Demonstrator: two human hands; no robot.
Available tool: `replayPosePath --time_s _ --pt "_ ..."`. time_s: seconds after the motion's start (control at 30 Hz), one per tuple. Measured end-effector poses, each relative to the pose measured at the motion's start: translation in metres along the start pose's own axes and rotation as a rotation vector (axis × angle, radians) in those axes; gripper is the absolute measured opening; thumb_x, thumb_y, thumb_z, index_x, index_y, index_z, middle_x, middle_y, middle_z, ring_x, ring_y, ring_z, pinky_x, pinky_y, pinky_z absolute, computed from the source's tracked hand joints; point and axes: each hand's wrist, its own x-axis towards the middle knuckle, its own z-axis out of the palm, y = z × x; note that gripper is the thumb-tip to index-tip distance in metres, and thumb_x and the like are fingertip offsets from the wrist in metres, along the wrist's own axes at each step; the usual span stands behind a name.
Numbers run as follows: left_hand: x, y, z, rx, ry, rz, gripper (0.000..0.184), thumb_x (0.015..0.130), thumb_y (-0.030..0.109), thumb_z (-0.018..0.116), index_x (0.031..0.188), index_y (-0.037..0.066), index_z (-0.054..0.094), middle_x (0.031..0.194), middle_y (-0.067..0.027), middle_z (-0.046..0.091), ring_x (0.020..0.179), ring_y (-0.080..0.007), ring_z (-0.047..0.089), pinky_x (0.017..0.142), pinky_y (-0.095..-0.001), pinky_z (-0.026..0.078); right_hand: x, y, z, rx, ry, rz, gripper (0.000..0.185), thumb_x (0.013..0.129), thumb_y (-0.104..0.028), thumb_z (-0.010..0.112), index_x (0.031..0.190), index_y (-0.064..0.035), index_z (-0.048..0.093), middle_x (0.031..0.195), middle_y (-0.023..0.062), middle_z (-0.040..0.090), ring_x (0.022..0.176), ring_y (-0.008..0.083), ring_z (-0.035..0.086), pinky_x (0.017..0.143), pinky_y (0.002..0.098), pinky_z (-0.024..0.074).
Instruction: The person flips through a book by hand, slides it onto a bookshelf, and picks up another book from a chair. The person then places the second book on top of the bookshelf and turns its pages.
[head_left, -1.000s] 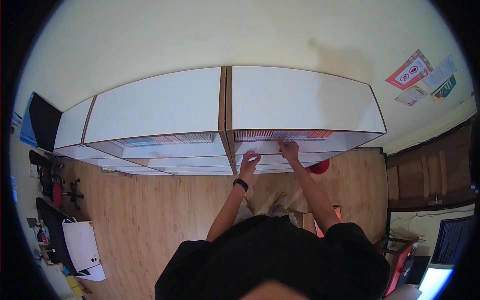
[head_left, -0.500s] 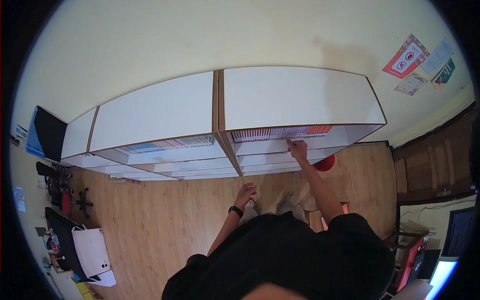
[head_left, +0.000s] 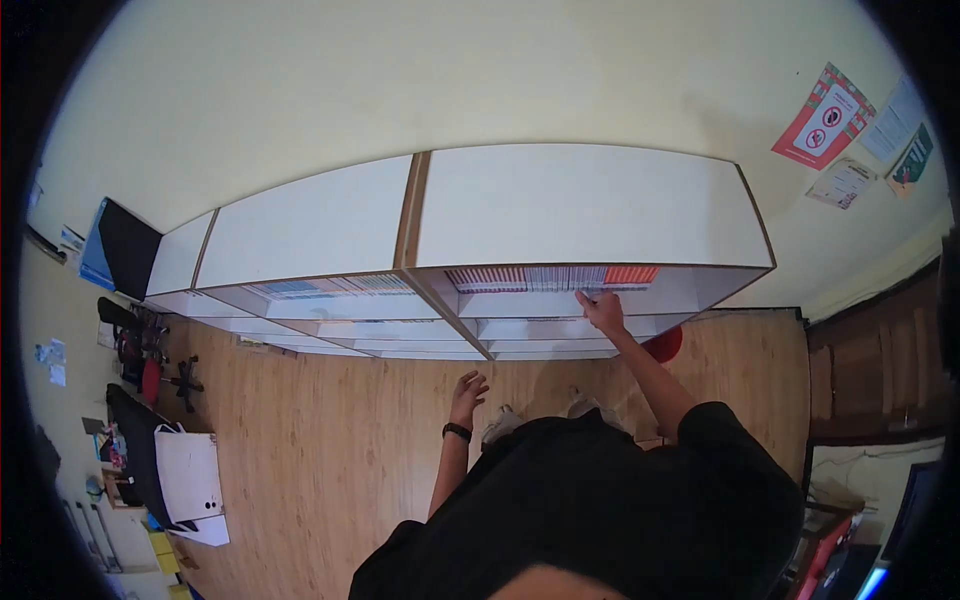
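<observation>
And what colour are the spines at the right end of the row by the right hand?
Orange-red; those spines show best in the head view.

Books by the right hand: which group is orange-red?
The rightmost group; the middle group looks pale purple, the left group dark maroon.

Holding the right hand (head_left: pixel 604 313) at the top compartment of the right-hand white bookcase (head_left: pixel 590 205), with the index finger pointed at a row of thin books (head_left: pixel 565 278); hard to tell whether touching or just short. Arranged upright, from left to right, in dark purplish, pale lilac and orange-red blocks. Holding the left hand (head_left: pixel 467 397) well apart from the row, above the wood-look floor (head_left: pixel 330 430), with fingers loosely bent and a black wristband (head_left: pixel 457 431) below. Showing also, at the left, an adjoining white bookcase (head_left: pixel 300 225) with pale blue books (head_left: pixel 330 287) inside, and, past the right forearm, a red bin (head_left: pixel 665 346), partly hidden.
</observation>
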Motion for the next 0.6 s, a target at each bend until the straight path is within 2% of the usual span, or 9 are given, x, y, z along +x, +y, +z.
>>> replayPosePath --time_s 0.03,0.1,0.2,0.23,0.27,0.33,0.37,0.53,0.6 --pt "0.002 -0.003 0.007 -0.039 0.052 -0.024 0.047 0.091 0.037 0.061 0.129 0.013 0.049 0.123 -0.0074 0.06 0.109 -0.0202 0.06 0.087 -0.0356 0.044 0.003 0.008 -0.003 0.008 -0.004 -0.006 0.063 0.086 -0.057 0.06 0.05 -0.0047 0.064 0.041 0.0068 0.054 0.04 0.0178 0.058 0.048 0.0333 0.0484" --pt "-0.004 0.001 0.029 -0.081 0.094 -0.017 0.046 0.092 0.038 0.061 0.128 0.013 0.049 0.123 -0.0072 0.06 0.109 -0.0201 0.06 0.087 -0.0355 0.044 0.005 0.015 -0.01 0.04 -0.217 0.115 0.065 0.085 -0.062 0.056 0.053 -0.0061 0.067 0.049 0.0086 0.061 0.051 0.0255 0.064 0.056 0.0381 0.052" --pt "-0.008 0.001 0.064 -0.12 0.108 0.013 0.045 0.092 0.039 0.059 0.128 0.013 0.049 0.123 -0.007 0.06 0.109 -0.0201 0.06 0.087 -0.0354 0.043 0.018 0.009 0.01 0.188 -0.351 0.121 0.067 0.085 -0.062 0.055 0.052 -0.005 0.066 0.045 0.0071 0.058 0.043 0.0219 0.06 0.053 0.0359 0.0517" --pt "-0.01 -0.002 0.077 -0.128 0.076 0.043 0.045 0.093 0.04 0.059 0.128 0.014 0.049 0.123 -0.0069 0.06 0.109 -0.0201 0.06 0.088 -0.0353 0.043 0.025 0.004 0.022 0.293 -0.347 0.078 0.067 0.086 -0.06 0.057 0.05 -0.0037 0.064 0.042 0.0058 0.056 0.037 0.0175 0.055 0.047 0.0332 0.049" --pt "-0.013 -0.005 0.09 -0.126 0.1 0.044 0.045 0.093 0.04 0.059 0.128 0.014 0.049 0.123 -0.0069 0.06 0.109 -0.0201 0.06 0.088 -0.0353 0.043 0.024 -0.004 0.032 0.306 -0.366 0.072 0.067 0.086 -0.06 0.057 0.05 -0.0037 0.064 0.042 0.0058 0.056 0.037 0.0175 0.055 0.047 0.0332 0.049" --pt "-0.023 -0.007 0.116 -0.103 0.064 0.069 0.044 0.094 0.039 0.057 0.128 0.012 0.049 0.123 -0.0068 0.06 0.11 -0.0202 0.059 0.088 -0.0349 0.043 0.022 -0.026 0.045 0.51 -0.469 0.262 0.07 0.09 -0.06 0.054 0.052 -0.0015 0.061 0.04 0.0034 0.05 0.034 0.0122 0.048 0.038 0.0286 0.0387" --pt "-0.03 -0.01 0.128 -0.1 0.087 0.073 0.044 0.094 0.039 0.057 0.128 0.012 0.049 0.123 -0.0068 0.06 0.11 -0.0202 0.059 0.088 -0.0349 0.043 0.02 -0.036 0.045 0.506 -0.538 0.321 0.069 0.089 -0.061 0.054 0.054 -0.0011 0.058 0.04 0.002 0.046 0.033 0.0105 0.043 0.034 0.0275 0.0326" --pt "-0.074 -0.054 0.173 -0.239 0.197 -0.026 0.048 0.094 0.037 0.057 0.132 0.009 0.046 0.123 -0.0071 0.06 0.111 -0.0205 0.058 0.09 -0.0354 0.044 -0.007 -0.05 0.044 0.678 -0.745 0.346 0.066 0.09 -0.061 0.053 0.061 -0.0022 0.056 0.045 0.0011 0.044 0.033 0.0094 0.038 0.034 0.0259 0.0279" --pt "-0.09 -0.078 0.179 -0.272 0.207 -0.059 0.053 0.094 0.04 0.058 0.135 0.009 0.043 0.129 -0.0087 0.056 0.116 -0.0223 0.056 0.095 -0.037 0.042 -0.01 -0.037 0.029 0.81 -0.843 0.532 0.067 0.09 -0.064 0.05 0.066 -0.0015 0.056 0.047 0.0008 0.043 0.035 0.0086 0.037 0.034 0.025 0.0264"
